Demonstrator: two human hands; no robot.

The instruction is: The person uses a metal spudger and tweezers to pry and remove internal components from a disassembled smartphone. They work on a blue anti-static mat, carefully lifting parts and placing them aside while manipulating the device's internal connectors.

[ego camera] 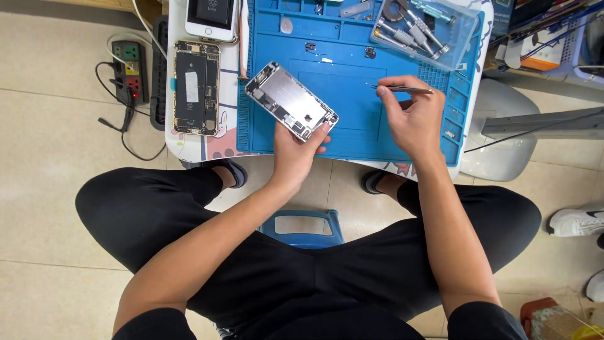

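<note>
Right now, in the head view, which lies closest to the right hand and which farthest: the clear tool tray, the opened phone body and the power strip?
1. Clear tool tray: up beyond the right hand.
2. Opened phone body: left, off the blue mat.
3. Power strip: far left, on the floor.

two hands (296, 151) (409, 119) are counted; one phone display panel (290, 101), one pair of tweezers (402, 89), one opened phone body (196, 88), one power strip (129, 70).
</note>
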